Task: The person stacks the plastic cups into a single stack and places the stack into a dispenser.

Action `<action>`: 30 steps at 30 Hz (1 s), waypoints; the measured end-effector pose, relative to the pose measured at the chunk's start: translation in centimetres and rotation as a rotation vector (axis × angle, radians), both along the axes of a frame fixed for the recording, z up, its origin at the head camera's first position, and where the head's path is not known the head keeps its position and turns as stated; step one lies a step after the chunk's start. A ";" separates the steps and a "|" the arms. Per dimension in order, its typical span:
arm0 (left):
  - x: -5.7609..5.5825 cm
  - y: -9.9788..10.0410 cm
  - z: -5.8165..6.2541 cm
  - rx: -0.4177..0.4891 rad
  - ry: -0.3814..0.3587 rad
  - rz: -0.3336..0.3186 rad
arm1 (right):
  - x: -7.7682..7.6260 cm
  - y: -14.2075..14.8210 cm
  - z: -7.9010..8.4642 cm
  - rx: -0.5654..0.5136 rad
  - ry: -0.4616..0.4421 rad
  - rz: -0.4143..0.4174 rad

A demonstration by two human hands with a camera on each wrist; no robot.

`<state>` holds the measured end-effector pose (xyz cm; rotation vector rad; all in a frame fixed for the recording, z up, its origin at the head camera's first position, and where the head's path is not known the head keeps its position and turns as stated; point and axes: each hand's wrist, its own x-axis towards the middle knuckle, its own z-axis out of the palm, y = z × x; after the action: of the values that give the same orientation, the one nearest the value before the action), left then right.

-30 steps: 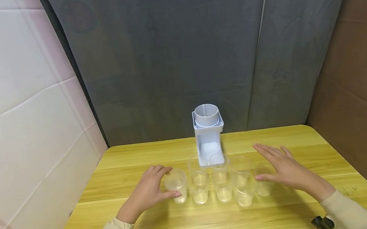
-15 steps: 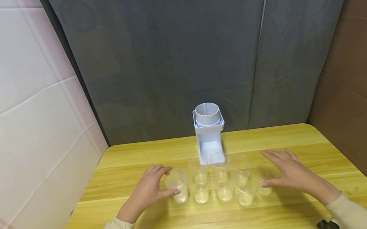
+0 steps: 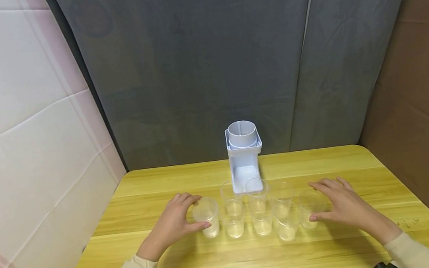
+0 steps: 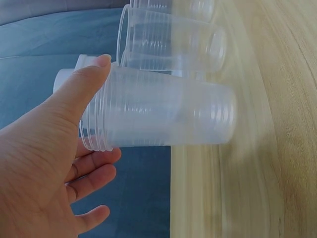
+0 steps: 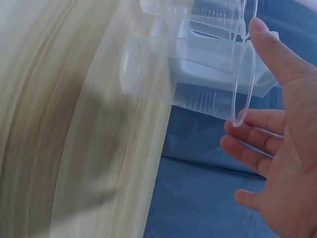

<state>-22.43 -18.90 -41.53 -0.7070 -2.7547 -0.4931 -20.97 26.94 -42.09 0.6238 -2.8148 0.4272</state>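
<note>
Both hands at the ends of the cup row

Step looks like handling the outer cups, lower middle of the head frame. Left hand [image 3: 172, 222] grasps the left stack [image 3: 207, 219] by its rims, thumb on the near side, fingers round the far side (several nested rims show in the left wrist view). How firmly, can't tell. Right hand [image 3: 343, 203] reads as released: thumb and fingers spread wide in a loose C about the rim of the right cup [image 3: 310, 211], fingertips at or just beside it; actual contact unclear. Middle cups [image 3: 262, 222] stand upright on the table [image 3: 231, 264] between the hands, untouched. White holder [image 3: 244, 161] sits behind them, centre of the frame. Next move, my guess, calls for the right fingers to close gently and evenly; clear plastic looks thin and could dent or tip.
</note>
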 end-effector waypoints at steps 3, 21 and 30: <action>0.0 0.0 0.0 0.002 0.003 -0.002 | 0.1 -0.1 0.0 0.001 0.008 -0.002; -0.1 0.0 -0.3 -0.003 -0.007 0.003 | 0.1 -0.2 -0.1 0.012 0.060 0.000; -0.1 0.0 -0.2 -0.006 -0.015 0.006 | 0.1 0.3 0.6 0.002 0.082 -0.009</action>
<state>-22.55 -18.86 -41.72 -0.6984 -2.7730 -0.4908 -20.92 27.23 -41.53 0.6151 -2.7402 0.3878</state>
